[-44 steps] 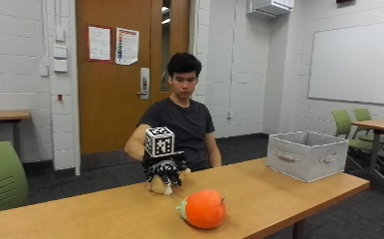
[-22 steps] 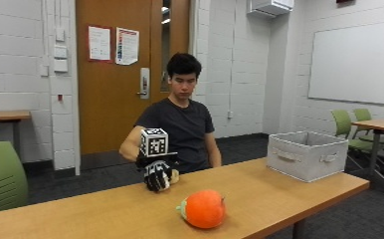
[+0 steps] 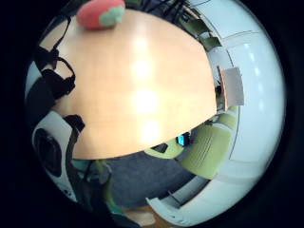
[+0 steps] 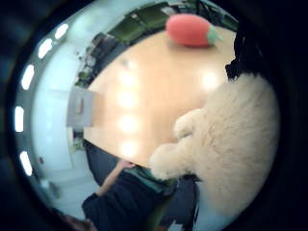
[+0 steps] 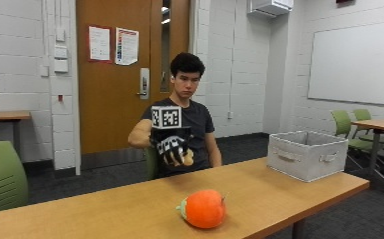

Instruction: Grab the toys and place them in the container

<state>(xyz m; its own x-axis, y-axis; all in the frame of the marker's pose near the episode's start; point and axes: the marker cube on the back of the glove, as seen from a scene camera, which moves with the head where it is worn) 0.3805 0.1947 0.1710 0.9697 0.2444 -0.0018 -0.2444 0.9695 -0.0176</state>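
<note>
1. Outside view: a person sits behind the wooden table (image 5: pixel 278 186), and the gloved right hand (image 5: pixel 172 149) is up in the air above the far edge of the tabletop, fingers curled round a cream plush toy (image 5: pixel 187 159) of which only a small pale bit peeks out beside the fingers.
2. Same view: the orange tomato toy (image 5: pixel 203 208), green leaves on 1 side, lies on the table below the hand and nearer the camera, well apart from it.
3. Same view: the grey fabric container (image 5: pixel 306 154) stands on the table well off to the hand's thumb side, near the table's end, handles on its walls. What lies inside it I cannot tell.
4. Thumb-side palm view: the cream plush toy (image 4: pixel 231 144) fills a big part of the picture, right up against the palm, fluffy, with 2 rounded lumps sticking out towards the table. Beyond it the tabletop (image 4: pixel 144 96) stretches away, the tomato toy (image 4: pixel 191 30) lying on it and the container (image 4: pixel 80 107) at the far end.
5. Little-finger-side palm view: the hand's black straps (image 3: pixel 52 80) sit at the edge, the bare tabletop (image 3: pixel 142 85) lies under the palm, and the tomato toy (image 3: pixel 100 13) shows at the table's edge. The plush toy is not seen from this side.
</note>
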